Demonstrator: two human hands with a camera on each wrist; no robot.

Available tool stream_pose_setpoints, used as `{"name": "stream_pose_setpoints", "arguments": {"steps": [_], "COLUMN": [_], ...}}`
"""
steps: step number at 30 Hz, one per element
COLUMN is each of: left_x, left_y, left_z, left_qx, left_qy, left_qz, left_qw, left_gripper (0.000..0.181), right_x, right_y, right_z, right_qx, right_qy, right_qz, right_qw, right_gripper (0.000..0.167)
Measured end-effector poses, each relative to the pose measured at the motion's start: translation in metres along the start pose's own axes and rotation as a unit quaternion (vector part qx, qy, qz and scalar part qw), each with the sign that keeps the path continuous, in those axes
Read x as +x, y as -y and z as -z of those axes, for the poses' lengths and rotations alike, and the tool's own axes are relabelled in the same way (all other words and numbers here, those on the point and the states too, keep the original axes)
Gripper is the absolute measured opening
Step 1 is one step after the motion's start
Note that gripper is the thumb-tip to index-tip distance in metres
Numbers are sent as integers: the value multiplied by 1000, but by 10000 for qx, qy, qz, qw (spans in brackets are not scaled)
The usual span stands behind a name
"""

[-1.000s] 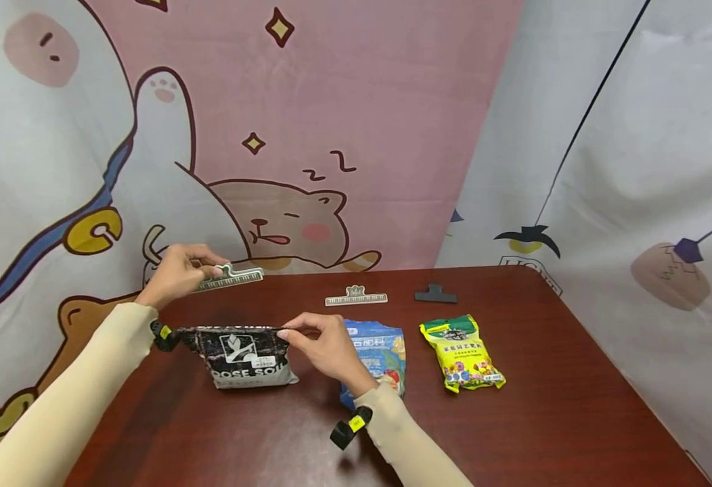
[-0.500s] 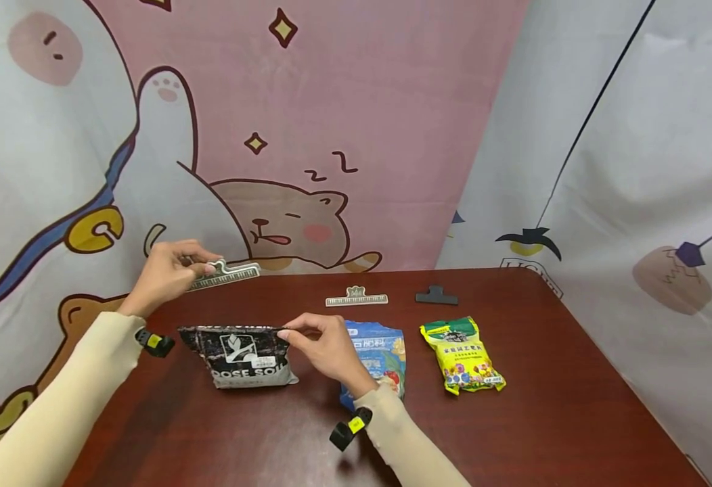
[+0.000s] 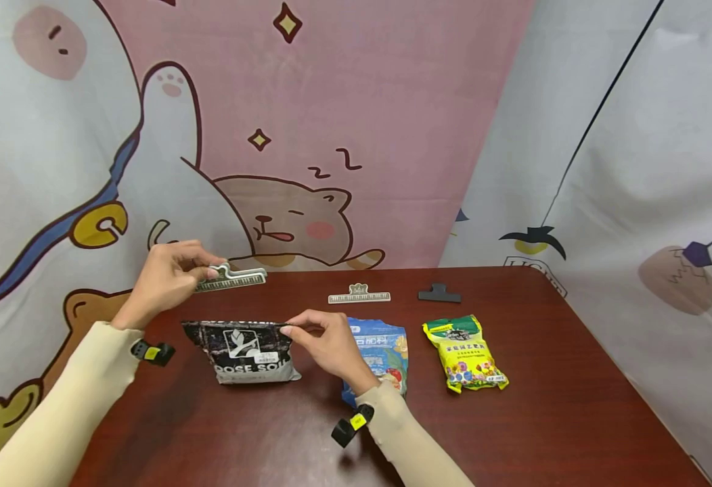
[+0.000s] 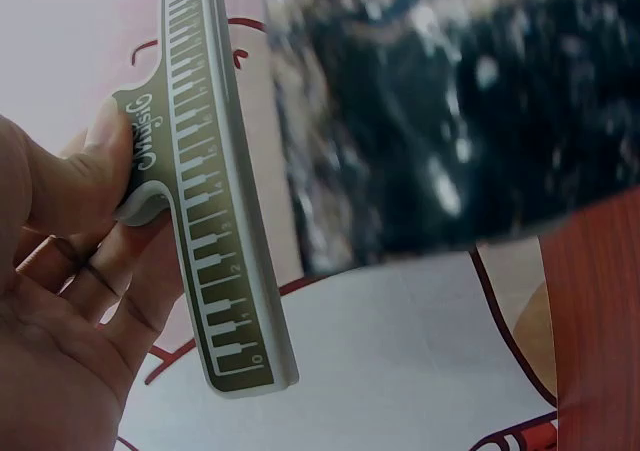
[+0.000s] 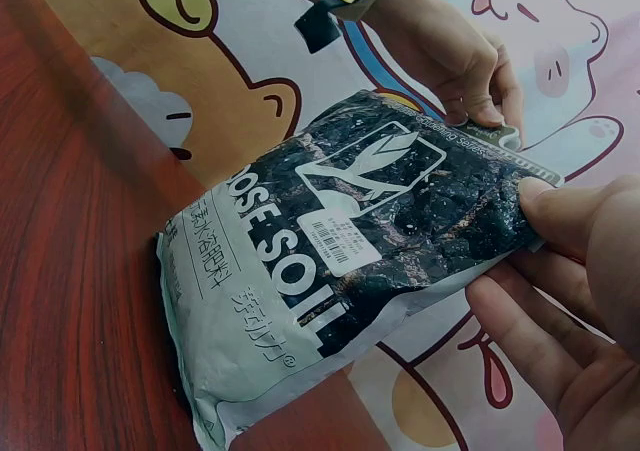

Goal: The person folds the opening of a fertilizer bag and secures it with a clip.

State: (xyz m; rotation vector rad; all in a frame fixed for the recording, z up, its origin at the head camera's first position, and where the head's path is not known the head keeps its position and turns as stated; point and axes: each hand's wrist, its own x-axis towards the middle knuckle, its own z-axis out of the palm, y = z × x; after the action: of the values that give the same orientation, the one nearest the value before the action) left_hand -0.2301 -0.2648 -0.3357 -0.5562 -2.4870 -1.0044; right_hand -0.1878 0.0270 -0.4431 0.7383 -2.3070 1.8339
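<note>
My left hand (image 3: 170, 279) pinches a piano-keyboard-patterned clip (image 3: 234, 279) by its handle, above and behind the black-and-white soil bag (image 3: 243, 353). In the left wrist view the clip (image 4: 215, 191) reads "Music", its jaw appears closed, and the blurred dark top of the bag (image 4: 450, 121) is beside it. My right hand (image 3: 328, 341) pinches the bag's upper right corner between thumb and fingers. The bag stands upright on the table, its top edge stretched flat. In the right wrist view the clip is mostly hidden behind the bag's top edge.
A blue bag (image 3: 392, 352) lies partly hidden under my right forearm. To its right is a yellow-and-green bag (image 3: 465, 355). A second keyboard-patterned clip (image 3: 359, 297) and a black clip (image 3: 439, 295) lie near the back of the red-brown table (image 3: 563, 399). Printed cloth hangs behind.
My left wrist has drawn back a little left and down, and its band no longer overlaps the soil bag's left corner. Both grips stay the same. The head view has shifted slightly.
</note>
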Motion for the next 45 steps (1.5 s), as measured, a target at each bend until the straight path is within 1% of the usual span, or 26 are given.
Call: {"name": "stream_pose_setpoints", "arguments": {"steps": [4, 11, 17, 23, 29, 34, 38, 45], "left_x": [-6, -17, -21, -28, -35, -39, -41, -47], "left_y": [-7, -19, -27, -31, -35, -38, -39, -40], "left_z": [-1, -4, -7, -8, -10, -11, -12, -16], "left_qx": [-26, -222, -208, -25, -179, -9, 27, -177], "left_qy": [-27, 106, 118, 108, 146, 47, 30, 197], "left_qz": [-89, -141, -370, -582, -762, -933, -968, -939], "left_qw": [10000, 9996, 9990, 9982, 9968, 9956, 9953, 9952], "left_gripper": [31, 40, 45, 46, 48, 44, 42, 46], "right_x": [0, 0, -1, -1, 0, 0, 0, 0], "right_y": [1, 0, 1, 2, 3, 3, 3, 2], "right_z": [0, 0, 1, 2, 2, 3, 3, 2], "right_qx": [-37, -59, -81, -111, -97, -59, -89, -137], "right_qy": [-6, 9, -2, 11, 23, 5, -16, -52], "right_qz": [11, 41, 28, -4, -54, -45, -54, -103], "right_qw": [10000, 10000, 10000, 9999, 9999, 10000, 9999, 9998], "right_gripper": [10, 13, 13, 13, 13, 12, 12, 13]}}
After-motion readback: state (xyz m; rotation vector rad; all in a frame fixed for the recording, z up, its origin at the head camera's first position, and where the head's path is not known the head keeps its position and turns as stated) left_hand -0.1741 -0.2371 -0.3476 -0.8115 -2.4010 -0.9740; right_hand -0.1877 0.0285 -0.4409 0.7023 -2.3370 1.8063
